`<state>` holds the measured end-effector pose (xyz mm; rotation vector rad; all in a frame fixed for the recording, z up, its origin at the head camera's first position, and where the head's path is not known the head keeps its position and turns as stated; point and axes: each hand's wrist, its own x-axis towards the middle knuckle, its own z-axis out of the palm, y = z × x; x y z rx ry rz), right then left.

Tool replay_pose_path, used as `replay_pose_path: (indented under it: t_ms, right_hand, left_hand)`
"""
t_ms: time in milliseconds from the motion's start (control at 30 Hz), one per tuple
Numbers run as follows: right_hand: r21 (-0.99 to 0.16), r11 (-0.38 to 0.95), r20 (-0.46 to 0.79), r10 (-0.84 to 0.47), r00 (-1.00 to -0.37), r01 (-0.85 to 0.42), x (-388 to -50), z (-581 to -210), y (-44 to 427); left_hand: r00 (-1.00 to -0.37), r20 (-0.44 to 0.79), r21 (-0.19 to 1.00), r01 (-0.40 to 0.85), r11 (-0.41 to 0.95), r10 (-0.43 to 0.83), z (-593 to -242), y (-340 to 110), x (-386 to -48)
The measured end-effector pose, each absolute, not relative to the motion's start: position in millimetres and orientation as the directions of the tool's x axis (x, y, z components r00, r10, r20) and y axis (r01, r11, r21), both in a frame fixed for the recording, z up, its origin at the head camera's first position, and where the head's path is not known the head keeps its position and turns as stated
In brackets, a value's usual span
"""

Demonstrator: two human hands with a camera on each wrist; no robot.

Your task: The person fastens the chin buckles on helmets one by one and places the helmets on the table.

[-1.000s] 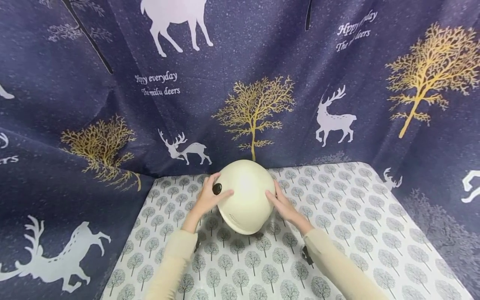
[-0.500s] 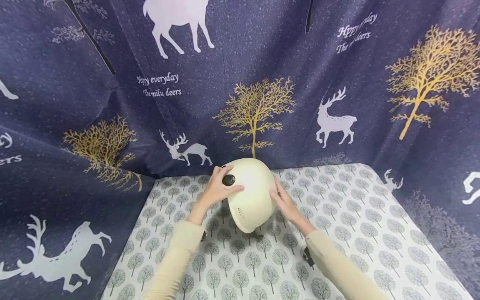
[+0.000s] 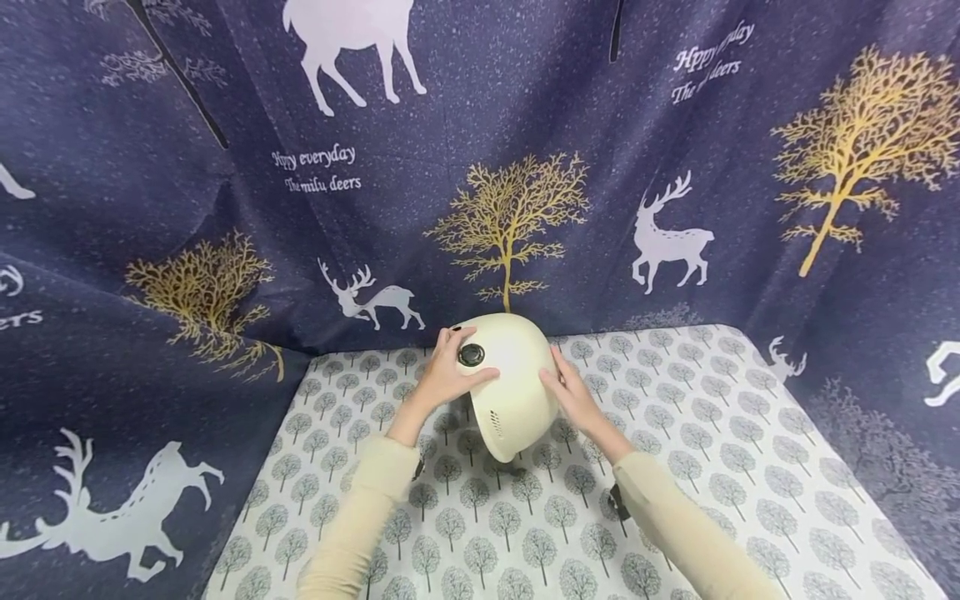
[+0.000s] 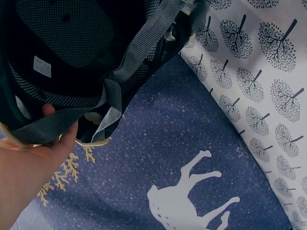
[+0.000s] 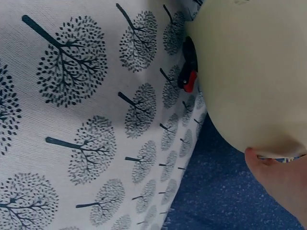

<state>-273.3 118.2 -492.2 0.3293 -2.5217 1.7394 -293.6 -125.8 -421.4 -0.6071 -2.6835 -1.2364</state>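
Note:
A cream helmet, tilted on its side, is held between both hands over the table. My left hand grips its left rim beside a round black knob, the thumb lying on the shell. In the left wrist view that hand is at the rim, by a grey strap and the dark padded lining. My right hand holds the helmet's right side, thumb on the shell. The right wrist view shows a black and red buckle hanging beneath the shell.
A white tablecloth with grey tree prints covers the table. Behind and at both sides hangs a dark blue curtain with deer and golden trees, close behind the helmet.
The helmet has turned and shifted slightly right, bringing the black knob and the vent slots further into view. Both hands have moved with it, keeping their hold.

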Motion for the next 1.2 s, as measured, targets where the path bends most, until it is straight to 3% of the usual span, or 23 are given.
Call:
replay_pose_path:
  t_ms: [433,633,967,1200]
  right_hand:
    - [-0.805,0.488,0.296,-0.165,-0.941,-0.339,-279.8,-468.5,118.3]
    - [-0.797,0.515,0.258,-0.184,-0.948,-0.317,-280.6,-461.0,118.5]
    - [-0.778,0.546,0.243,-0.195,-0.950,-0.311,-279.9,-455.3,119.8]
    - [-0.759,0.544,0.259,-0.252,-0.932,-0.358,-277.7,-443.5,118.5]
  left_hand:
    - [-0.912,0.245,0.693,0.402,0.598,0.329,-414.3,-113.2,-290.0]
    - [-0.876,0.281,0.654,0.473,0.590,0.391,-417.6,-104.7,-288.8]
    - [-0.894,0.230,0.716,0.422,0.556,0.383,-422.9,-90.7,-282.2]
    - [-0.886,0.270,0.703,0.449,0.551,0.377,-428.7,-77.9,-276.7]
